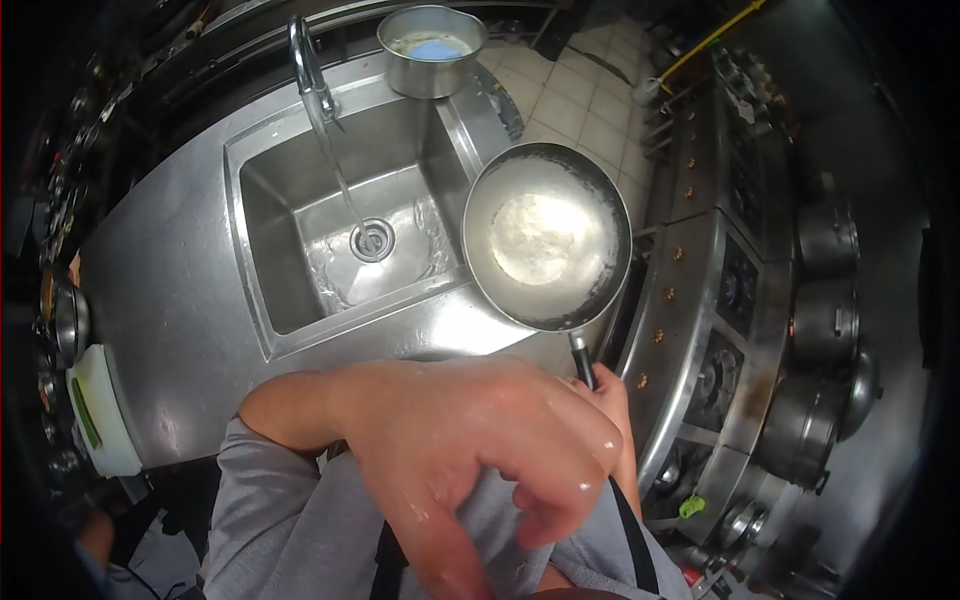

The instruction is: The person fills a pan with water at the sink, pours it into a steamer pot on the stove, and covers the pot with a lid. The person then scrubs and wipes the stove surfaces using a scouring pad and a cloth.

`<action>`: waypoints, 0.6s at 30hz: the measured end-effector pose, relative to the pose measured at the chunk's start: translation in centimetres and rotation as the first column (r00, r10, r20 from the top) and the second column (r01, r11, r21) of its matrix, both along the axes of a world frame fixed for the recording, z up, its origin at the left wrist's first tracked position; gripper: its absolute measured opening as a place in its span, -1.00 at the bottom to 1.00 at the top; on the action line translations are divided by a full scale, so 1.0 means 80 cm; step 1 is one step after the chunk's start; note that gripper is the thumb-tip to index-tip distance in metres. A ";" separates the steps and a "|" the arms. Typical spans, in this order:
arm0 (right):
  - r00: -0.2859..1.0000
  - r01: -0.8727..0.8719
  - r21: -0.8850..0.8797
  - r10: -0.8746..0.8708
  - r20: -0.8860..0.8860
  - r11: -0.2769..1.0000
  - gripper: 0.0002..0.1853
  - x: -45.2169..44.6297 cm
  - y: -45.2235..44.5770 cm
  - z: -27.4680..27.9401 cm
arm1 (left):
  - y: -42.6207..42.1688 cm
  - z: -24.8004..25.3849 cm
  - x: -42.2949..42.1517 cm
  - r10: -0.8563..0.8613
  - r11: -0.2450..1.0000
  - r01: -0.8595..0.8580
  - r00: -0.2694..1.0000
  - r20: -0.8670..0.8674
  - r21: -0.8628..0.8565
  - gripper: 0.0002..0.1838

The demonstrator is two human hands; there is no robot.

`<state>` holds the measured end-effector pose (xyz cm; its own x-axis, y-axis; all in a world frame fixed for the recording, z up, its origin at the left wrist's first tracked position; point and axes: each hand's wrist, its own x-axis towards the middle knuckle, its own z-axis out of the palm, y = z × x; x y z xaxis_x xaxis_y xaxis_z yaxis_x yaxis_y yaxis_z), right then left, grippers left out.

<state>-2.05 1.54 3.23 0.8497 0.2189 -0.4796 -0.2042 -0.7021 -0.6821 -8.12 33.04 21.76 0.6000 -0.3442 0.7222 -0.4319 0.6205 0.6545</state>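
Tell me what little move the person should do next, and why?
Probably reach the left hand to the tap and turn it off: water runs into the sink with no dish under it, the right hand holds the pan off to the side, and the left hand seems free.

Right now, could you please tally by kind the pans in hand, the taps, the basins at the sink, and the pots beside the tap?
Pan, held by the right hand: pan, 1
Tap: 1
Basin: 1
Pot: 1
Total: 4
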 end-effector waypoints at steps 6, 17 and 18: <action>0.996 0.062 0.012 -0.061 -0.061 0.998 -0.76 -0.004 0.004 0.000 | -0.006 -0.001 -0.002 -0.019 0.995 0.019 1.000 -0.003 -0.095 -0.50; 0.941 0.001 0.335 0.113 -0.319 0.942 -0.84 0.008 0.006 0.007 | 0.050 -0.081 -0.009 0.624 0.705 -0.360 0.724 -0.293 0.612 -0.76; 0.945 -0.022 0.316 0.123 -0.302 0.949 -0.85 0.009 0.010 0.015 | 0.046 -0.113 -0.011 0.569 0.820 -0.355 0.596 -0.567 0.450 -0.82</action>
<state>-1.34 2.33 4.43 0.6424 0.4517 -0.6191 -0.3994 -0.4922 -0.7735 -8.98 36.75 12.70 0.9999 0.0111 0.0034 -0.0057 0.2190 0.9757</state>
